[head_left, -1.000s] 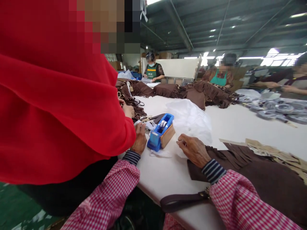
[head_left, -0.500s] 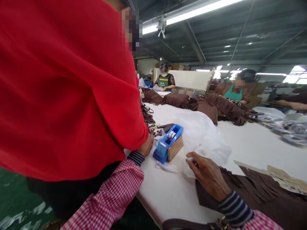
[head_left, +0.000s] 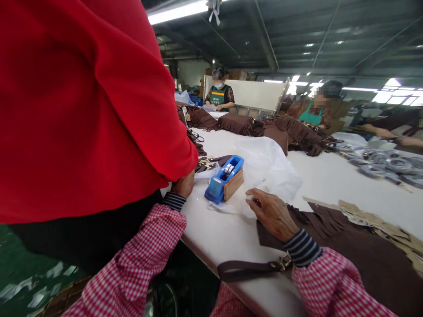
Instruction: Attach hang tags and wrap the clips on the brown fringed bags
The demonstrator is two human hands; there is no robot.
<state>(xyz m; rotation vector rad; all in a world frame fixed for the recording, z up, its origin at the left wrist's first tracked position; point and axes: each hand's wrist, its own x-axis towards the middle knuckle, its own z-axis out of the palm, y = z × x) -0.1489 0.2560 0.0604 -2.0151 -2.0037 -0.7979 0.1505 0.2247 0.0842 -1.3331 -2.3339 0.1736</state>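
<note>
My left hand (head_left: 185, 185) is at the table's near left edge, partly covered by a red sleeve; its fingers are hidden. Right of it stands a blue tape dispenser (head_left: 216, 187) with a brown block against its side. My right hand (head_left: 272, 215) hovers by a crumpled clear plastic bag (head_left: 274, 167), its fingers loosely bent and apart, with nothing visible gripped. Beneath that wrist lies a dark brown fringed piece (head_left: 333, 237). A brown strap (head_left: 244, 267) with a gold-coloured buckle loops at the table's front edge.
A person in a red top (head_left: 99, 123) stands close on my left, blocking that side. Brown fringed bags (head_left: 238, 124) line the far side of the white table (head_left: 317, 176). Grey coiled straps (head_left: 393, 160) lie at right. Co-workers in green aprons (head_left: 220, 97) are beyond.
The view has shifted, so the table things appear lower-left to higher-left, and more of the strap shows. My left hand has drawn back slightly from the dispenser, further behind the red sleeve.
</note>
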